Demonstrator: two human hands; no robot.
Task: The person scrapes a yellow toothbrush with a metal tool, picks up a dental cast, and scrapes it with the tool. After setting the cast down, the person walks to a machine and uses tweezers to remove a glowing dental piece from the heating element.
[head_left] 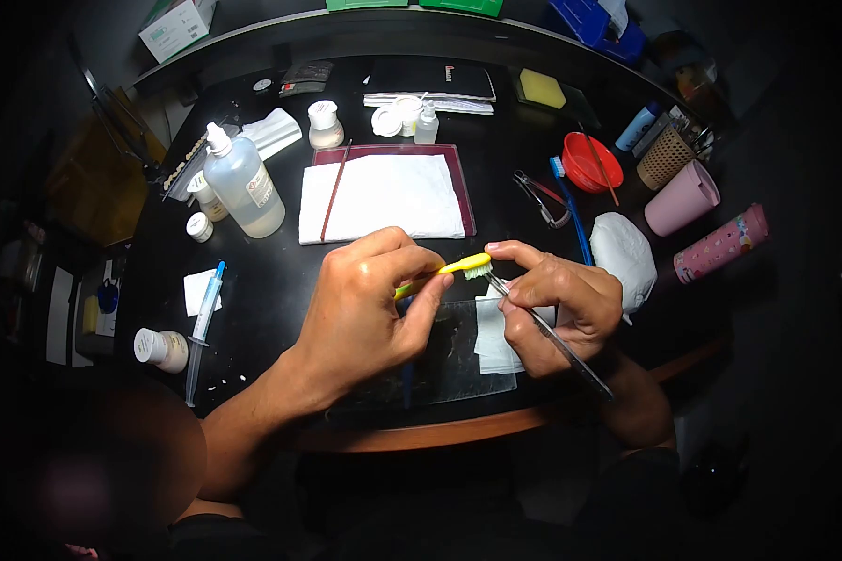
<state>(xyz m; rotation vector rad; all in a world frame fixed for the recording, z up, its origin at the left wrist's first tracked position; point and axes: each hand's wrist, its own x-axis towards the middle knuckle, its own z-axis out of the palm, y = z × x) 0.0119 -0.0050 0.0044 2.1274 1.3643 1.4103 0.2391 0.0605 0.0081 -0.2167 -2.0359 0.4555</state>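
Note:
My left hand [370,323] pinches a yellow toothbrush [455,266] by its neck, bristles facing down. In my right hand [563,304] is a thin dark metal tool [571,353], slanting from the bristles down to the lower right. The tool's upper end is at the bristles; whether it touches them is hard to tell. My right index fingertip is at the tip of the brush head. Beneath the hands lie a glass plate [449,383] and a white folded tissue [496,351]. Behind them, a thin red brush [337,192] rests on a white paper pad [398,192].
A squeeze bottle [245,187], a syringe [203,323] and a small jar [162,350] stand or lie at the left. To the right are a red bowl [591,163], a blue toothbrush [575,210], a pink cup [681,198] and a pink flask [720,245].

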